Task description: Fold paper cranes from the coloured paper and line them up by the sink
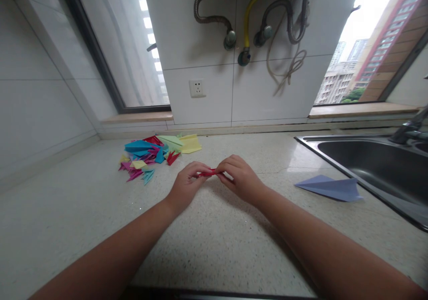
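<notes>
Above the pale countertop (214,251), your left hand (187,182) and right hand (239,177) are close together, thumb and fingers of each pinching the small red folded paper (210,173) between them. An uneven pull could tear it, and since your fingers cover its ends, a skewed crease could go unnoticed. To your right, the lavender paper plane (329,188) lies near the sink (329,158); a stray elbow might knock it in. Farther off, left, the loose paper pile (138,147) could scatter if bumped.
</notes>
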`<state>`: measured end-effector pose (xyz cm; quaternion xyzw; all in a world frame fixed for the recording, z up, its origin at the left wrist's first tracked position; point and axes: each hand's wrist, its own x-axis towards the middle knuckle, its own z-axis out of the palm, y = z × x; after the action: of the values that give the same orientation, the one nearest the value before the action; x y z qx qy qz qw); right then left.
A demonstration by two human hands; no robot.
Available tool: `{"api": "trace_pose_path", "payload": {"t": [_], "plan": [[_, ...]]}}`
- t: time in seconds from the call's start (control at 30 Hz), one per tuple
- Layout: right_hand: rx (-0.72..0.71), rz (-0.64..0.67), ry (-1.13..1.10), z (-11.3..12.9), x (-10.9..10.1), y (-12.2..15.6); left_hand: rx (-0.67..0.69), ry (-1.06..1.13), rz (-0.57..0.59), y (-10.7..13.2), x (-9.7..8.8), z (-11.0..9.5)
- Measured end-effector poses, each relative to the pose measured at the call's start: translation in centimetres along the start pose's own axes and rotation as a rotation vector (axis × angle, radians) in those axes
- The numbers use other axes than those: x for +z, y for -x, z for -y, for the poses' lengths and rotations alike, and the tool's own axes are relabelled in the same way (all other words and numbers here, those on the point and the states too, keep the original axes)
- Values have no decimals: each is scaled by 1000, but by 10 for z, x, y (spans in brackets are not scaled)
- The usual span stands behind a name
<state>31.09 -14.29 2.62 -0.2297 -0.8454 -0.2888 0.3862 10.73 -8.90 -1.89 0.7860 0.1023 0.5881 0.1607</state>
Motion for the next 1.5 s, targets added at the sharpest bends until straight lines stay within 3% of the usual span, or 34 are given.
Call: {"api": "trace_pose_path", "payload": {"t": [0.43, 0.7, 0.9, 1.03, 1.13, 1.33, 1.5], "plan": [[33, 15, -66, -9, 0, 3, -6, 123, 6, 0, -2, 6], [55, 39, 38, -8, -2, 0, -107, 78, 52, 0, -5, 1], [255, 123, -77, -9, -3, 2, -295, 155, 7, -3, 1, 5], [428, 22, -230, -9, 7, 6, -441, 350, -82, -4, 6, 12], [490, -9, -266, -8, 15, 8, -527, 443, -36, -3, 8, 12], [555, 70, -343, 1, 15, 7, -545, 490, -54, -1, 8, 7], [628, 119, -544, 5, 16, 8, -557, 513, -88, -1, 7, 8]]}}
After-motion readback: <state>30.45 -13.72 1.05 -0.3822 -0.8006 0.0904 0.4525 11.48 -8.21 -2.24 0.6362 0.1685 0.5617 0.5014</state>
